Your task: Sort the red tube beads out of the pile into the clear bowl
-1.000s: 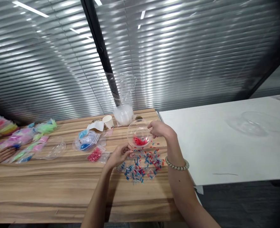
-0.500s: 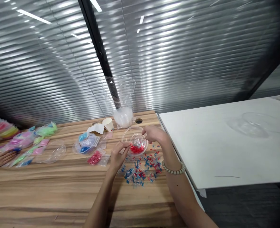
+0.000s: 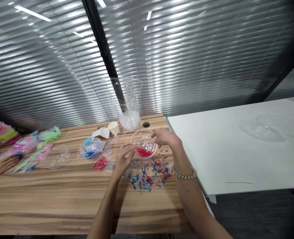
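Note:
A clear plastic bowl (image 3: 134, 136) with a wide rim stands on the wooden table, small red tube-shaped pieces (image 3: 145, 152) gathered in its near side. At its left rim is my left hand (image 3: 124, 158), thumb and fingers pinched on the edge beside the red pieces. Over the right rim my right hand (image 3: 164, 136) bends down with curled fingers; its fingertips are partly hidden, and what they hold is unclear. Just in front of the bowl lies a loose spread of blue and red pieces (image 3: 147, 177).
Left of my hands lie a bag of red pieces (image 3: 100, 163) and a clear dish with blue packets (image 3: 90, 152). Behind are a paper cup (image 3: 114, 128) and a bag with a white ball-like bottom (image 3: 130, 120). Another person's hand (image 3: 6, 163) rests among coloured bags. A white table (image 3: 224, 149) adjoins at right.
My right hand has drawn slightly right and back from inside the bowl to its rim. The left stays at the left rim, and the whole view has shifted a little.

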A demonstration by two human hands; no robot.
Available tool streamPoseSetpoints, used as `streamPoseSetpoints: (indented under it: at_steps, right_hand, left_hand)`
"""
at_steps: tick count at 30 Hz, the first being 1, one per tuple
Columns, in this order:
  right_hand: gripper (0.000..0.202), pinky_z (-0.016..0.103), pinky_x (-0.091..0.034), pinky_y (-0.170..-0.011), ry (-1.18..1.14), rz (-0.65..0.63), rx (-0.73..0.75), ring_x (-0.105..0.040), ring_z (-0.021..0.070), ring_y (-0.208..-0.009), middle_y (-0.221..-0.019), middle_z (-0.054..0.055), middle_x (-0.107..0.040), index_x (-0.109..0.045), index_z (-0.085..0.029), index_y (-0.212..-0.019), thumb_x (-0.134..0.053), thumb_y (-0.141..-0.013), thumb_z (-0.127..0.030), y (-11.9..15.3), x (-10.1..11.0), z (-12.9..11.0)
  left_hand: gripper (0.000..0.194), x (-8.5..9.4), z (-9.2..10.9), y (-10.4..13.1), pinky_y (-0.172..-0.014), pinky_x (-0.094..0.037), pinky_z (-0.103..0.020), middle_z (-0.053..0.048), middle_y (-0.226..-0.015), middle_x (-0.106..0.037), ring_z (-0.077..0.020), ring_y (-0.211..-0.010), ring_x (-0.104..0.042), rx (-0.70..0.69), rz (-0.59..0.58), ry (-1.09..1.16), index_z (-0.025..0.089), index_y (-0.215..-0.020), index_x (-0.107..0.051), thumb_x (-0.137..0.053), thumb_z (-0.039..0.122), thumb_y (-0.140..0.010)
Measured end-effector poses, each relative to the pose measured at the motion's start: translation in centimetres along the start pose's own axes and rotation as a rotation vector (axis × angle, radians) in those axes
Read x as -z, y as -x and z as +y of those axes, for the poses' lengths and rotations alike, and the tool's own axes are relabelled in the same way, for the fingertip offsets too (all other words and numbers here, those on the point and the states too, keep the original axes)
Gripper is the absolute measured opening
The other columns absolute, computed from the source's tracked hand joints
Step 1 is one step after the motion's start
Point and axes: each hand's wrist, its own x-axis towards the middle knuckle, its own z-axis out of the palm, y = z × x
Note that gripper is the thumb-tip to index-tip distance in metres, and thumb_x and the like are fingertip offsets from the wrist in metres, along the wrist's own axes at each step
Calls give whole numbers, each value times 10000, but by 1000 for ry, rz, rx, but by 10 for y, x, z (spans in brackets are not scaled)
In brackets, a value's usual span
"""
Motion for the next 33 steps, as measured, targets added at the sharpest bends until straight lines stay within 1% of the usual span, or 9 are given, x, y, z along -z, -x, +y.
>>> streamPoseSetpoints:
  at_steps: [1, 2, 3, 5, 7, 12, 17, 22, 33]
  right_hand:
    - [488, 164, -456, -592, -9, 7, -11, -687, 128, -705, -783, 62, -734, -602, -141, -1206, -564, -740, 0, 0, 1, 2]
    - [486, 164, -457, -595, -15, 16, -22, -688, 129, -720, -790, 66, -734, -602, -138, -1205, -561, -741, 2, 1, 1, 4]
    - [487, 164, -457, -598, -19, 24, -33, -688, 133, -737, -792, 70, -735, -602, -133, -1203, -561, -738, 5, 1, 2, 5]
    - [502, 170, -459, -605, -22, 39, -54, -688, 145, -772, -786, 75, -735, -600, -120, -1206, -564, -724, 14, 2, 3, 7]
    - [520, 176, -462, -611, -25, 48, -63, -688, 154, -793, -773, 74, -735, -595, -113, -1215, -564, -713, 19, 1, 2, 8]
    - [521, 182, -468, -651, -34, 51, -58, -689, 160, -806, -749, 58, -735, -595, -121, -1221, -566, -716, 6, 0, 1, 8]
    - [515, 175, -465, -644, -40, 49, -54, -688, 154, -798, -755, 61, -733, -595, -114, -1221, -557, -723, 11, 1, 1, 7]
    - [517, 172, -460, -613, -42, 44, -56, -686, 148, -788, -772, 60, -732, -586, -116, -1230, -541, -732, 16, 3, 3, 6]
    - [506, 182, -471, -695, -21, 43, -56, -686, 159, -809, -806, 56, -737, -598, -140, -1228, -603, -737, -16, 3, 3, 7]
  left_hand:
    - [189, 2, -3, 0, -923, -446, -384, -59, -967, -710, -215, -1000, -577, 47, 53, -25, 220, -942, -702, -561, 314, -859]
    - [192, 4, -6, -1, -888, -461, -366, -61, -941, -708, -208, -947, -591, 101, 66, -63, 207, -915, -698, -563, 327, -851]
    - [193, 6, -10, -1, -845, -474, -344, -63, -916, -706, -199, -894, -601, 154, 35, -104, 192, -887, -694, -558, 324, -846]
    - [174, 9, -20, -1, -758, -482, -301, -66, -865, -705, -183, -805, -608, 237, -147, -177, 165, -836, -690, -553, 271, -826]
    - [128, 9, -29, -1, -698, -474, -273, -64, -802, -705, -175, -740, -611, 269, -296, -209, 150, -768, -697, -577, 193, -767]
    - [124, 6, -37, 3, -655, -457, -255, -58, -752, -698, -180, -709, -621, 289, -428, -246, 154, -721, -717, -601, 124, -688]
    - [143, 4, -34, 4, -683, -454, -262, -63, -798, -702, -190, -747, -627, 278, -477, -271, 156, -752, -716, -597, 102, -694]
    - [154, 2, -34, 6, -700, -443, -276, -77, -825, -692, -208, -776, -619, 266, -481, -288, 126, -794, -715, -577, 105, -728]
    - [197, -6, -38, 9, -758, -439, -264, -60, -852, -699, -195, -832, -621, 246, -489, -293, 162, -808, -717, -542, 93, -747]
